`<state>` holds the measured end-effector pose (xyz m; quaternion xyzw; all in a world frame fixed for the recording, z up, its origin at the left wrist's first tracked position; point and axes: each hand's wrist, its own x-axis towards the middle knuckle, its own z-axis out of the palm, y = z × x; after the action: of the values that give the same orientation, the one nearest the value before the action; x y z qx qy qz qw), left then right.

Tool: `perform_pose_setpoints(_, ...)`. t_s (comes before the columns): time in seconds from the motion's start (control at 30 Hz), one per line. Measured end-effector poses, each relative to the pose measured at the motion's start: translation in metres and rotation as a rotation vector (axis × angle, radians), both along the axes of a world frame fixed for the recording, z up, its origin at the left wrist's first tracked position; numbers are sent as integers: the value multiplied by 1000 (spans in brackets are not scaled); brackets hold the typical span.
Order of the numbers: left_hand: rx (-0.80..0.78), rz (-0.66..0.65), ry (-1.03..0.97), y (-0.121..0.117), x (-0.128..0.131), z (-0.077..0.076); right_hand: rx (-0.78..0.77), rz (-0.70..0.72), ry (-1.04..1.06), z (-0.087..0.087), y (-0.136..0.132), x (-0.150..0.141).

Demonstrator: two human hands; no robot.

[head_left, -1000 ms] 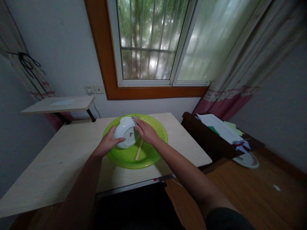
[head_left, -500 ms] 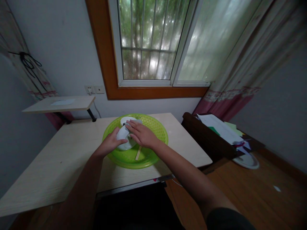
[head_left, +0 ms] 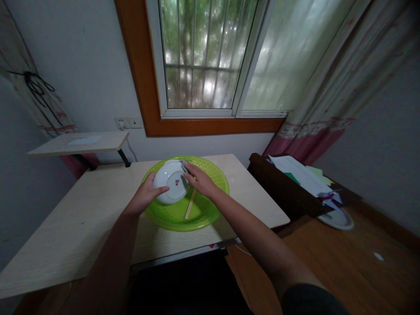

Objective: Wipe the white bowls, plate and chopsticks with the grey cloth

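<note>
A white dish (head_left: 166, 179) is tilted up over the green basket, its round foot ring and a small coloured mark facing me. My left hand (head_left: 147, 192) is closed on its left edge, thumb across the near face. My right hand (head_left: 201, 181) is at the dish's upper right rim, fingers pointing left. A small grey thing (head_left: 184, 163) shows at its fingertips; I cannot make out what it is. Wooden chopsticks (head_left: 190, 204) lie in the green plastic basket (head_left: 183, 224), below my right hand. Whatever lies behind the dish is hidden.
The basket stands on a pale wooden desk (head_left: 98, 214). A small raised shelf (head_left: 82, 146) is at the back left. To the right is a dark brown piece of furniture (head_left: 278, 188) with papers (head_left: 295, 175). A window (head_left: 203, 57) is behind the desk.
The dish has turned so its marked underside faces me more fully. My right hand has moved from across the dish to its right rim. The white round thing behind is now covered.
</note>
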<state>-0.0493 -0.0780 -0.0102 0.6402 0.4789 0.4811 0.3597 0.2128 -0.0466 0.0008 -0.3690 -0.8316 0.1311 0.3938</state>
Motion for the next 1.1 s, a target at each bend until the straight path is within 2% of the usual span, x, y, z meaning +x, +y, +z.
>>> perform_pose_setpoints(0.1, -87, -21, -76, -1, 1, 2, -88, -7, 61, -5, 8, 4)
perform_pose_setpoints(0.33, -159, -44, -264, -15, 7, 18, -169, -70, 194, -4, 11, 7)
perform_pose_setpoints(0.47, -169, -78, -281, -16, 7, 17, -212, -67, 221, -4, 9, 8)
perform_pose_setpoints(0.7, -127, -152, -198, -11, 5, 12, -215, -54, 206, -8, 7, 10)
perform_pose_setpoints(0.93, -105, -193, -47, -7, 7, 16, -104, -2, 151, -7, 7, 11)
perform_pose_setpoints(1.1, -77, -169, 90, -3, 3, 16, -8, 20, 104, -5, 5, 10)
